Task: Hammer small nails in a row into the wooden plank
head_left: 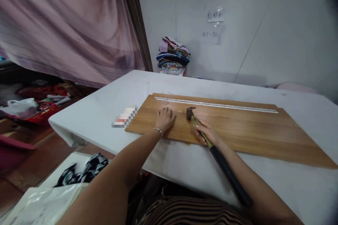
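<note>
A wide brown wooden board (250, 130) lies flat on the white-covered table. My left hand (165, 117), with a bracelet at the wrist, rests on the board's left part, fingers stretched toward a few thin nails (165, 102). My right hand (207, 132) is wrapped round the upper handle of a claw hammer (224, 168). The hammer's rusty head is over the board, right of my left hand, and its black grip slants back toward me. Whether the head touches the wood I cannot tell. Small dark dots show on the board right of my right hand.
A long white measuring strip (216, 104) runs along the board's far side. Left of the board lies a pixelated object (124, 116) on the table (100, 112). Folded cloths (173, 56) are stacked by the wall. A pink curtain (79, 24) hangs at the left.
</note>
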Demonstrator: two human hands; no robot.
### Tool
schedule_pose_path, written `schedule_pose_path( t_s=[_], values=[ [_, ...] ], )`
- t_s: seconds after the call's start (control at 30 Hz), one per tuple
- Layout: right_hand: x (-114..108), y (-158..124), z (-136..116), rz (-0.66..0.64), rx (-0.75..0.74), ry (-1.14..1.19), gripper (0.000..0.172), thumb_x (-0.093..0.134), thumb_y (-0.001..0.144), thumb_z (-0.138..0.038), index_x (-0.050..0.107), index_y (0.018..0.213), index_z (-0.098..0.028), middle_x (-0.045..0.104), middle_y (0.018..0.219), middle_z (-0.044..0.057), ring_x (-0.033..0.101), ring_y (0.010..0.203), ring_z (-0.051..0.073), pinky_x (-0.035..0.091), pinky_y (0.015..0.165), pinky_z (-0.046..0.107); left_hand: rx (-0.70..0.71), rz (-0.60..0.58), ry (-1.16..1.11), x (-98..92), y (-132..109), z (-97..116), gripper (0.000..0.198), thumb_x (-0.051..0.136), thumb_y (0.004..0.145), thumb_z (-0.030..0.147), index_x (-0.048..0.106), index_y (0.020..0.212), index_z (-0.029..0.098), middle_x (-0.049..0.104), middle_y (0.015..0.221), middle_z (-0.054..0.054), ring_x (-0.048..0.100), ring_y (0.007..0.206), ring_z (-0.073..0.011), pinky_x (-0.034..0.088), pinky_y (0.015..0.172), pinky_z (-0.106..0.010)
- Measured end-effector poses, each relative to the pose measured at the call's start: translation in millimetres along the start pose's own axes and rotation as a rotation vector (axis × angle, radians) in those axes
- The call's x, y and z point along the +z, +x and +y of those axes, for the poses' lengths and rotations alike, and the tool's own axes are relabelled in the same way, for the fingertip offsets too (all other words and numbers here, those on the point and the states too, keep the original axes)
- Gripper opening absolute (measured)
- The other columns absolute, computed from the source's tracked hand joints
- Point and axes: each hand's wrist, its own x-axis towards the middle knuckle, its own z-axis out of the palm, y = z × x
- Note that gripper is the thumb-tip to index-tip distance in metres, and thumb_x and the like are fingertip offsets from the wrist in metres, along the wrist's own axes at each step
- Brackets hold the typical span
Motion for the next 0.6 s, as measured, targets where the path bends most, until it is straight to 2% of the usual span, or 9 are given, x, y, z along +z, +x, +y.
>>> schedule_pose_path(
  t_s=[0.6],
  values=[
    [1.0,-1.1,-0.7,0.017,0.001,0.001,0.09,0.067,0.076,-0.041,0.031,0.157,-0.022,0.056,0.055,-0.009,0.041,0.03,0.007,0.029,0.026,0.016,0.0,-0.006,-0.01,1.6,-0.1,-1.0,0.028,0.041,0.098,0.037,0.061,0.112,0.022,0.056,0.137,-0.011,0.044,0.13,-0.0279,0.033,0.107,-0.046]
  ],
)
